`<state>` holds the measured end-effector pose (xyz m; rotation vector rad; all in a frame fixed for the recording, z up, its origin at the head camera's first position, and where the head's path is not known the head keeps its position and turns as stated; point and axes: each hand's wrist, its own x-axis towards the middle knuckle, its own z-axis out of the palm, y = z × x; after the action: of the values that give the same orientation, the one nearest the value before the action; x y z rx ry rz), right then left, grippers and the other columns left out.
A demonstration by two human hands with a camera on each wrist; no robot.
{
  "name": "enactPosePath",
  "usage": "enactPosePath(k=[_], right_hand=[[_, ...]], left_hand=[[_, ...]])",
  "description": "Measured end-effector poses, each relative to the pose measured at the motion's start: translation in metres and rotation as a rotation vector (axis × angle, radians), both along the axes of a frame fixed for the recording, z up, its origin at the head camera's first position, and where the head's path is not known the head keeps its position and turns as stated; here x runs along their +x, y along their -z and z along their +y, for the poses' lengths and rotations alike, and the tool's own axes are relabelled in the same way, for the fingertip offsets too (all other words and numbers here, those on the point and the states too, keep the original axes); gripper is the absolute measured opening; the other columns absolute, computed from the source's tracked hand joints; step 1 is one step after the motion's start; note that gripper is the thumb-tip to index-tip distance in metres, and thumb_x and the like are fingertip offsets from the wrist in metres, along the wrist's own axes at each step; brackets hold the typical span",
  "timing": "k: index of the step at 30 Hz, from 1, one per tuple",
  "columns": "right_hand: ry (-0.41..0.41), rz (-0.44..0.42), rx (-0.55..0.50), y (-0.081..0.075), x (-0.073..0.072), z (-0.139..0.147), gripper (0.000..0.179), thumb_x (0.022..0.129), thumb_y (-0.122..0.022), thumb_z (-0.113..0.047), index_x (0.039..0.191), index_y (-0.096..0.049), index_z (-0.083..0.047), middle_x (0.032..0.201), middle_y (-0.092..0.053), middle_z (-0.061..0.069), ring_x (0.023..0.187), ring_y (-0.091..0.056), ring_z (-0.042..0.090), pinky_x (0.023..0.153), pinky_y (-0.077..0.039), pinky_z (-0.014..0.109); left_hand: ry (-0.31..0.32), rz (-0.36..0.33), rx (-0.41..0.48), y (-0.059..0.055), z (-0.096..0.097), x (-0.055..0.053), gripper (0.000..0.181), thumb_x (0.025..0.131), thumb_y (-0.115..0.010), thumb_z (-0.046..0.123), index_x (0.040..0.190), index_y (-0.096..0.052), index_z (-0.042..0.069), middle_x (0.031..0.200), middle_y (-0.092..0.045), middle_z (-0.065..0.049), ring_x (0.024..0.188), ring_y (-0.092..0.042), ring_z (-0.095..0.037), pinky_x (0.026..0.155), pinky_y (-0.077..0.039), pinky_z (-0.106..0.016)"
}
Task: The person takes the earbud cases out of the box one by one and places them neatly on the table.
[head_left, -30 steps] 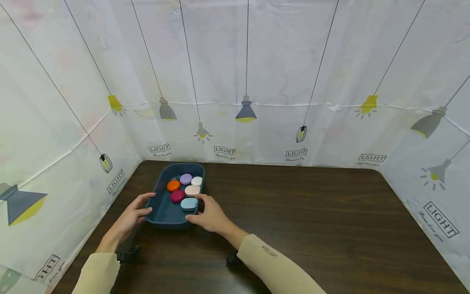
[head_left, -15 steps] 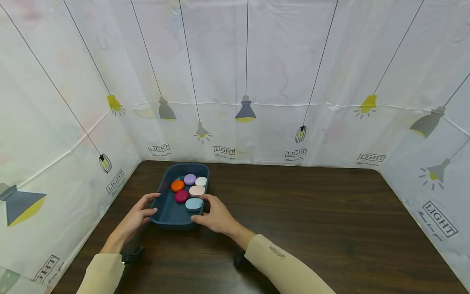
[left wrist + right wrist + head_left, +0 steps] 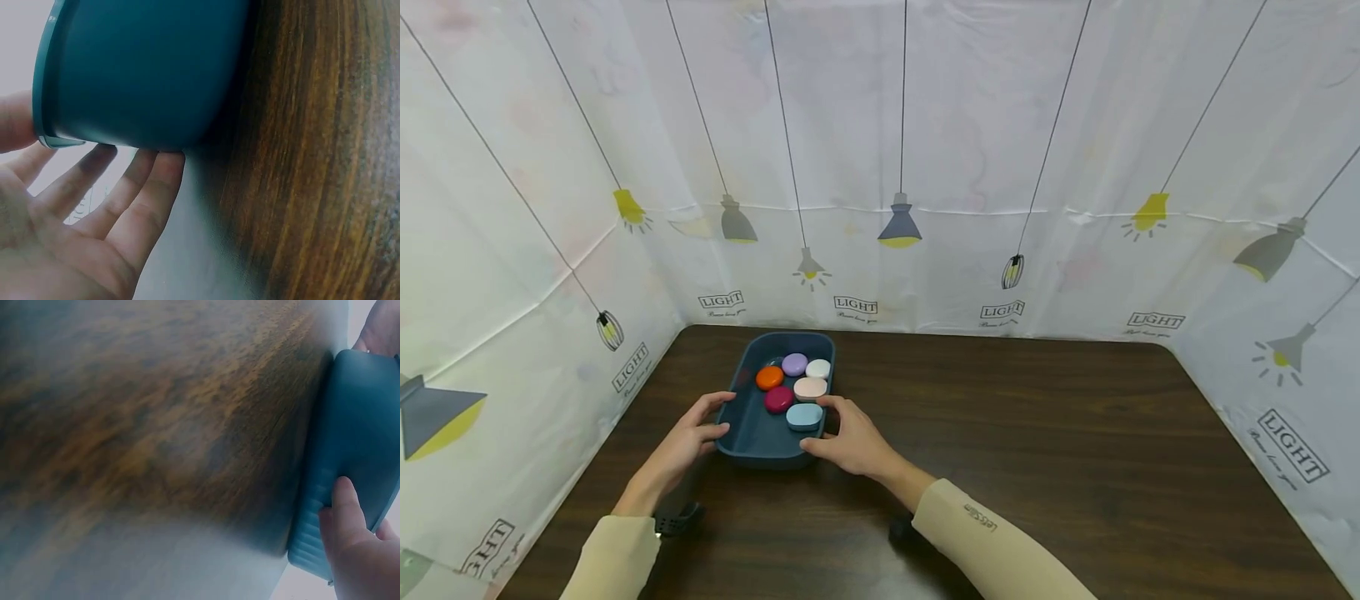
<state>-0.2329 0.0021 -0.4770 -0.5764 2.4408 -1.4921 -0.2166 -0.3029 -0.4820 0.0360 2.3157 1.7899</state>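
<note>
A dark blue rectangular bin with rounded corners sits on the table's left part, held between both hands. My left hand grips its left side; in the left wrist view the thumb is at the rim and the fingers touch the outer wall. My right hand holds the right side near the front, fingertips at the rim and against the wall. Inside lie smooth rounded pieces: orange, lilac, white, pale pink, dark red and light blue.
The dark wooden table stretches far to the right. A white sheet printed with hanging lamps stands along its back and sides, close behind the bin.
The bin has moved a little to the right with both hands on it. The pieces inside keep their arrangement.
</note>
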Motion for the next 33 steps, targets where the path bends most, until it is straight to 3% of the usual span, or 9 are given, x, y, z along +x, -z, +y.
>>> enactPosePath(k=[16, 33], right_hand=[[0.004, -0.007, -0.011, 0.001, 0.002, 0.016, 0.066, 0.089, -0.078, -0.032, 0.145, -0.049, -0.009, 0.147, -0.050, 0.011, 0.126, -0.053, 0.030, 0.101, -0.051, 0.043], [0.021, -0.038, -0.006, 0.000, 0.006, 0.036, 0.065, 0.090, -0.077, -0.029, 0.145, -0.048, -0.009, 0.147, -0.049, 0.013, 0.128, -0.052, 0.032, 0.102, -0.050, 0.047]], left_hand=[[0.022, -0.028, -0.040, -0.002, 0.014, 0.001, 0.052, 0.108, -0.045, 0.014, 0.157, -0.028, 0.013, 0.163, -0.014, -0.022, 0.138, -0.033, -0.044, 0.113, -0.031, -0.064], [0.043, -0.008, -0.041, -0.004, 0.034, 0.003, 0.052, 0.107, -0.047, 0.012, 0.156, -0.030, 0.012, 0.161, -0.017, -0.022, 0.136, -0.036, -0.044, 0.112, -0.033, -0.063]])
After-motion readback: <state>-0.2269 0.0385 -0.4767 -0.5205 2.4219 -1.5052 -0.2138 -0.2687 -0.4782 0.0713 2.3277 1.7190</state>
